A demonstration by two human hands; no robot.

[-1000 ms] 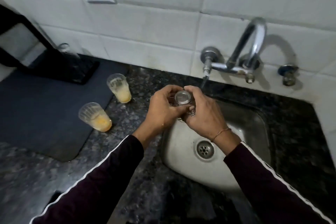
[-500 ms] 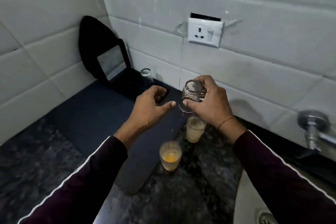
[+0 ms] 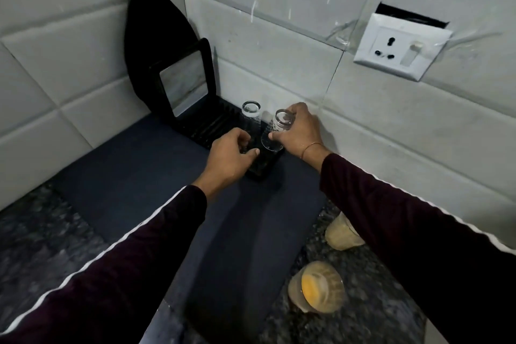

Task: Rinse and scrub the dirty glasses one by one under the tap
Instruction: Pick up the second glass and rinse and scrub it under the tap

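At 12 o'clock on the drying rack (image 3: 259,167): right hand (image 3: 300,131) now lowers the rinsed glass (image 3: 277,130) inverted, beside another clean glass (image 3: 250,116). Left hand (image 3: 231,159) loosely curled, holds nothing. Two dirty glasses (image 3: 317,288) remain at 5 o'clock.

My counter (image 3: 42,237) is dark speckled stone. A dark blue mat (image 3: 134,176) lies on it, running into the tiled corner, with a black ribbed rack (image 3: 215,126) at the back. Two dirty glasses (image 3: 317,286) stand on bare stone beside the mat's right edge.
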